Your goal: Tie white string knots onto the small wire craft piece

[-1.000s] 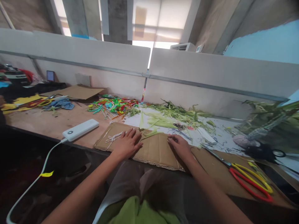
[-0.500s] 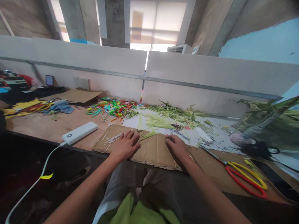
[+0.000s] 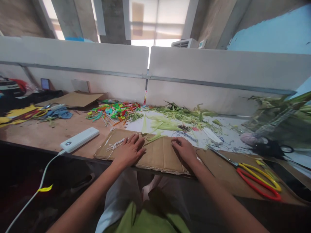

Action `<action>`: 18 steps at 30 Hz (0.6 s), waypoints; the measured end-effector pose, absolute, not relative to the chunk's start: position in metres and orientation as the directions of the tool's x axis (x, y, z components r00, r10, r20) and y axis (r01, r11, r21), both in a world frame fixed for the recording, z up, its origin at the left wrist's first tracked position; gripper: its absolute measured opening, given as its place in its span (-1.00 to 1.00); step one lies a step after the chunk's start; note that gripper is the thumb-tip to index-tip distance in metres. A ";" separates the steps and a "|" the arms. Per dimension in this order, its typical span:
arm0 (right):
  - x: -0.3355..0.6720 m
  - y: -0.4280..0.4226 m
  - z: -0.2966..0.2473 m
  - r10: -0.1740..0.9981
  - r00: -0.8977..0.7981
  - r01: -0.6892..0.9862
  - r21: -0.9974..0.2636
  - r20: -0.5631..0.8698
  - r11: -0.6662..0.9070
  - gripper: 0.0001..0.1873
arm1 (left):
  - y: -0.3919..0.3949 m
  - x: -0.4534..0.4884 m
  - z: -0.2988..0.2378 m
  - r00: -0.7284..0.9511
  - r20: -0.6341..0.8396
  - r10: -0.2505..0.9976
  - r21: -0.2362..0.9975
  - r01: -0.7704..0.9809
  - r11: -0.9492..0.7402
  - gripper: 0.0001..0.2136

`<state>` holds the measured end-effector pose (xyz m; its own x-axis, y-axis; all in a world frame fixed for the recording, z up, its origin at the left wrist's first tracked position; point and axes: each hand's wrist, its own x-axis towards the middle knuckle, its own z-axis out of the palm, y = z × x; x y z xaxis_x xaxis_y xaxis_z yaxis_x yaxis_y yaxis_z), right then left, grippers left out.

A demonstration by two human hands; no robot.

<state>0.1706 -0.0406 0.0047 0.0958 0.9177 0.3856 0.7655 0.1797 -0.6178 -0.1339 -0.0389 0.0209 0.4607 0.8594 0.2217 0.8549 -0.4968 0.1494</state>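
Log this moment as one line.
left hand: spread on cardboard | right hand: curled, grip unclear | green husk strip: between hands | white string: beside left hand

text: none legible; yellow cable tag (image 3: 45, 188): unreadable at this size

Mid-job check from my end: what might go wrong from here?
The left hand rests right beside the white string on the cardboard; sliding it could drag the string. The scissors lie near the right hand, so a sideways sweep might meet the blade. The pale cable hangs off the table and could snag.
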 end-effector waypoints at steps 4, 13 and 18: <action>0.171 -0.040 0.004 0.914 0.096 0.776 -0.605 0.394 0.179 -0.73 | -0.040 -0.132 0.023 0.454 0.206 0.867 0.155 0.860 -0.487 -0.52; 0.172 -0.041 0.003 0.915 0.088 0.785 -0.593 0.395 0.180 -0.72 | -0.042 -0.132 0.023 0.457 0.206 0.865 0.143 0.861 -0.489 -0.50; 0.172 -0.041 0.003 0.916 0.089 0.784 -0.595 0.390 0.177 -0.70 | -0.042 -0.132 0.020 0.455 0.222 0.862 0.145 0.859 -0.491 -0.50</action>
<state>0.1718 -0.0405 0.0026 0.0888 0.9165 0.3901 0.7842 0.1772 -0.5947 -0.1323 -0.0417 0.0202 0.4554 0.8620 0.2225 0.8588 -0.4912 0.1452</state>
